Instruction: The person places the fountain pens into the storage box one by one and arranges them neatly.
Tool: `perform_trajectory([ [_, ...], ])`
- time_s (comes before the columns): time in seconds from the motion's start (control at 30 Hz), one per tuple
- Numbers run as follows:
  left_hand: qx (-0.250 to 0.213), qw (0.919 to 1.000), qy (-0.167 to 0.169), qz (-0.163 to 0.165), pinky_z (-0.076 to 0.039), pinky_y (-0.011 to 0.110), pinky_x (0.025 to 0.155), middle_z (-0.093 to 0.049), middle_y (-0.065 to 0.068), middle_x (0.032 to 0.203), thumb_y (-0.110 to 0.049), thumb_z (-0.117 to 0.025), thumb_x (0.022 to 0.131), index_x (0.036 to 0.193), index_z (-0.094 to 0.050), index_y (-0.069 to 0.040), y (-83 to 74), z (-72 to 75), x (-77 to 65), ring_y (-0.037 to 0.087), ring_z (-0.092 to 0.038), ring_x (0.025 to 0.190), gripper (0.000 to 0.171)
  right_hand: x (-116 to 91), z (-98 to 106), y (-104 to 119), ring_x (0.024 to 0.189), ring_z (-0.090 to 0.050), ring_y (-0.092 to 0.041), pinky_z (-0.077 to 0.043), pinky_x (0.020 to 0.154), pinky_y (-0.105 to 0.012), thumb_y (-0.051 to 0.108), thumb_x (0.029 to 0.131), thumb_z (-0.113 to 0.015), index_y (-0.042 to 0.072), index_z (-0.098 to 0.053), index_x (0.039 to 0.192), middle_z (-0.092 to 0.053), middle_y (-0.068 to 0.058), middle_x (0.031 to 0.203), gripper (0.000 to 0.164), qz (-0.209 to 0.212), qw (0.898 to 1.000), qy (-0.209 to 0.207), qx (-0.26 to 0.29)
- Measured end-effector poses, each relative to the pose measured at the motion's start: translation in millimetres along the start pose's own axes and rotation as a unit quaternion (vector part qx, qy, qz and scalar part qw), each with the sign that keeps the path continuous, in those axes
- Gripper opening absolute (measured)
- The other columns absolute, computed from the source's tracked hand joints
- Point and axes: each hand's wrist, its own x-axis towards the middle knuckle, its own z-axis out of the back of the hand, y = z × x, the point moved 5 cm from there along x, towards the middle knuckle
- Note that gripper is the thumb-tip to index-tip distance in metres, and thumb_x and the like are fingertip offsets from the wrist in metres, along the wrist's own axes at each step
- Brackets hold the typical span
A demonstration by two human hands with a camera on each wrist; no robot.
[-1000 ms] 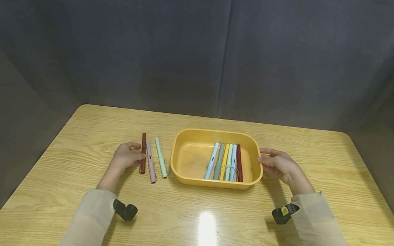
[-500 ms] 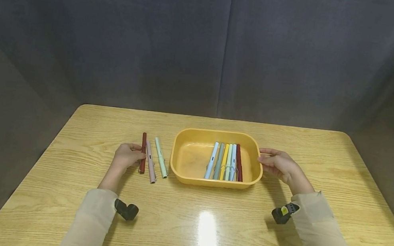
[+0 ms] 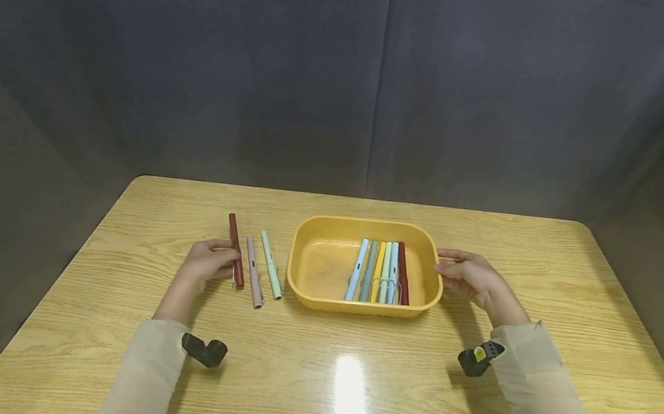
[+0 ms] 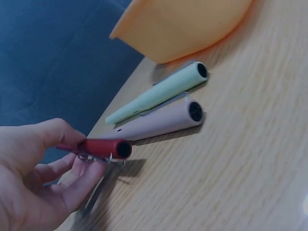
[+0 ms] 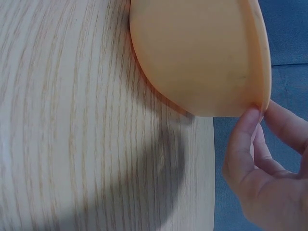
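My left hand point(image 3: 203, 265) pinches a dark red pen point(image 3: 234, 229) between thumb and fingers. In the left wrist view the red pen point(image 4: 106, 147) is raised off the table, its clip turned toward the fingers. To its right on the table lie a pale mauve pen point(image 3: 255, 273) and a light green pen point(image 3: 272, 265). My right hand point(image 3: 472, 282) holds the right end of a yellow plastic bin point(image 3: 317, 304). In the right wrist view, thumb and fingers pinch the bin's rim point(image 5: 263, 72).
Inside the bin, several pens lie side by side toward the right, among them a light blue pen point(image 3: 357, 270), a yellow pen point(image 3: 378, 272) and a dark red one. The wooden table point(image 3: 290, 378) ends at a dark curtain point(image 3: 271, 93) behind.
My left hand has lifted the dark red pen and moved it slightly left, away from the mauve pen, tilting its far end left. The right hand and bin have not moved.
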Motion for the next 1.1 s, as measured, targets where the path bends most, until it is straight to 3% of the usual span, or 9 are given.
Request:
perform_trajectory([
  [0.1,-0.046,0.9989,0.012,0.003,-0.057,0.013,0.081,-0.057,0.011,0.113,-0.011,-0.053,0.094,0.145,-0.031,0.006,-0.6,3.2,-0.5,0.001,-0.060,0.082,0.058,0.1,0.6,0.3,0.076,-0.065,0.001,-0.058,0.073,-0.014,0.003,0.093,-0.056,-0.012,-0.027,0.142,-0.066,0.012,0.081,0.059,0.002,1.000,0.001,0.001],
  [0.23,-0.089,0.9958,0.022,0.001,-0.056,0.011,0.081,-0.056,-0.001,0.098,-0.011,-0.053,0.094,0.146,-0.027,0.005,-4.4,7.5,-2.6,-0.001,-0.061,0.077,0.061,0.1,0.5,0.5,0.076,-0.065,0.001,-0.058,0.074,-0.013,0.003,0.093,-0.056,-0.011,-0.026,0.143,-0.065,0.012,0.081,0.060,0.000,1.000,-0.002,-0.008],
  [0.67,-0.110,0.9928,0.032,-0.034,-0.054,0.012,0.087,-0.051,0.013,0.126,-0.013,-0.050,0.095,0.148,-0.028,-0.001,-31.4,1.4,-9.7,-0.003,-0.061,0.088,0.058,0.2,-0.2,0.7,0.076,-0.064,0.001,-0.057,0.074,-0.013,0.004,0.093,-0.055,-0.011,-0.026,0.143,-0.064,0.012,0.081,0.059,-0.002,1.000,-0.003,-0.015],
  [0.87,-0.098,0.9930,0.035,-0.055,-0.056,0.014,0.087,-0.055,0.011,0.120,-0.013,-0.051,0.095,0.146,-0.032,-0.001,-50.1,-11.5,-13.6,-0.001,-0.061,0.088,0.055,-1.1,-0.7,1.5,0.076,-0.064,0.001,-0.057,0.074,-0.013,0.003,0.093,-0.055,-0.011,-0.027,0.142,-0.064,0.012,0.081,0.058,-0.002,1.000,-0.002,-0.010],
  [1.1,-0.076,0.9936,0.047,-0.068,-0.052,0.028,0.100,-0.054,0.017,0.130,-0.015,-0.053,0.094,0.143,-0.037,-0.003,-68.3,-33.6,-18.6,0.012,-0.060,0.105,0.053,-0.8,-0.5,0.9,0.077,-0.064,0.001,-0.057,0.074,-0.013,0.003,0.093,-0.055,-0.012,-0.027,0.142,-0.064,0.012,0.081,0.058,-0.001,1.000,-0.001,-0.014],
])
